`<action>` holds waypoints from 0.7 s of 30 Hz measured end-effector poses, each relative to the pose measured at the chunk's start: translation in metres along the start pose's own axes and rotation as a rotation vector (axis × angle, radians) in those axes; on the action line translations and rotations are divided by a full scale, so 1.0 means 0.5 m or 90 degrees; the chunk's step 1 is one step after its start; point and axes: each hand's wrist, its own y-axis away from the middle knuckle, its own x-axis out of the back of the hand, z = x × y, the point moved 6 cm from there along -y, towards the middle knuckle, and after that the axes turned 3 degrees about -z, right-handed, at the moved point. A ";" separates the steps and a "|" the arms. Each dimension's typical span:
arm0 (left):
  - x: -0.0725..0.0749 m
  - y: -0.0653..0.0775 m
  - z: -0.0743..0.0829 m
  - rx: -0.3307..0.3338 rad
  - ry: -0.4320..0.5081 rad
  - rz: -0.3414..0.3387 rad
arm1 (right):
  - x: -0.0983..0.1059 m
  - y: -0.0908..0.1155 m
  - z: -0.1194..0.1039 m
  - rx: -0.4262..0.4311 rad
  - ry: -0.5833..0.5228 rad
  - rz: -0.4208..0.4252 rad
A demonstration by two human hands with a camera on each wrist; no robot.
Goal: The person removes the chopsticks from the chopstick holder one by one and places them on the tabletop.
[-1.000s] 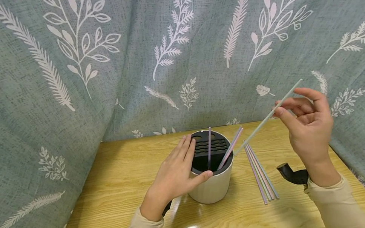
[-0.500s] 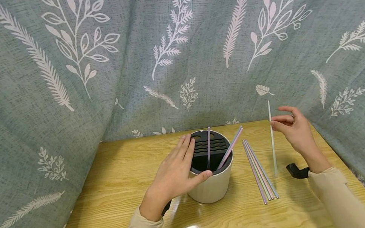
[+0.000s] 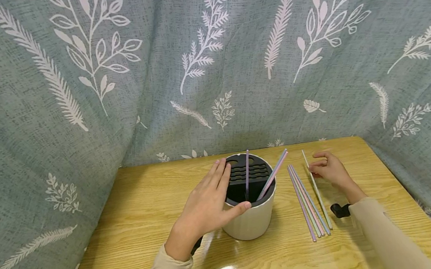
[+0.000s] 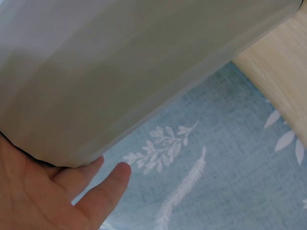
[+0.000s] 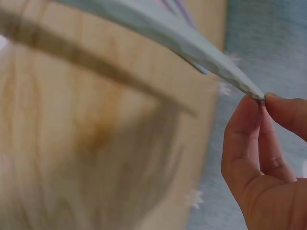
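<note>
My left hand (image 3: 209, 200) rests on the rim of a whitish round holder (image 3: 247, 225) with a black slotted top (image 3: 248, 171). Its fingers lie straight over the left side and its thumb along the near rim. One purple stick (image 3: 246, 173) and a pink-and-blue pair (image 3: 273, 173) lean in the holder's open front part. To the right, my right hand (image 3: 331, 172) pinches a thin pale green stick (image 3: 318, 193) near its far end, between thumb and fingertips. The right wrist view shows that stick's (image 5: 192, 43) rippled edge. It slants just above or on the table; contact cannot be told.
Several thin pastel sticks (image 3: 309, 204) lie side by side on the wooden table (image 3: 151, 232), between the holder and my right hand. Patterned blue-green cloth (image 3: 175, 67) hangs behind the table and along both sides.
My right hand has come down from beside the holder, turning the pale green stick from a slant to lie beside the loose sticks. The left hand and holder have stayed put.
</note>
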 end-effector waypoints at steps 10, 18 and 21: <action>0.000 0.000 0.000 -0.001 0.001 0.000 | -0.040 -0.016 0.040 -0.054 0.078 -0.018; 0.002 0.001 0.001 0.000 0.001 0.001 | -0.051 -0.013 0.046 -0.071 0.079 -0.014; 0.002 0.001 0.001 -0.001 -0.001 0.000 | -0.046 -0.007 0.035 -0.057 0.106 0.000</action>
